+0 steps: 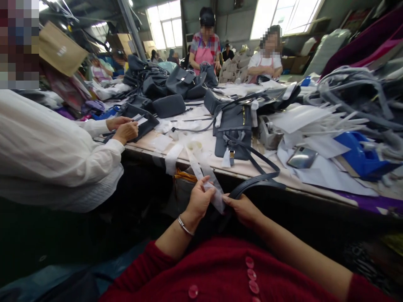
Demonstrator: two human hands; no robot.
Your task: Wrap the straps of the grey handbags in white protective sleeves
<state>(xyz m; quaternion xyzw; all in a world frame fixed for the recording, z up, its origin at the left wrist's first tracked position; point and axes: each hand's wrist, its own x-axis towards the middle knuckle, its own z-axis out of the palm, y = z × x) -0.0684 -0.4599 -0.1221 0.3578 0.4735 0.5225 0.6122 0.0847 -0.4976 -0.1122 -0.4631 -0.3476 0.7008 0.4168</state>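
Note:
My left hand pinches a thin white wrapping strip that hangs over the table's front edge. Close beside it, my right hand is closed on a dark blue-grey strap, with the strip's lower end at its fingertips. From there the strap loops up to a dark blue-grey bag lying on the table, which has a gold zip and a metal buckle. A roll of pale tape rests among white scraps just beyond the strip.
At left, a co-worker's hands hold a dark piece with a white slip. More dark bags are heaped behind. On the right are a metal box, a phone, white sheets and a blue bin. Other people work across the table.

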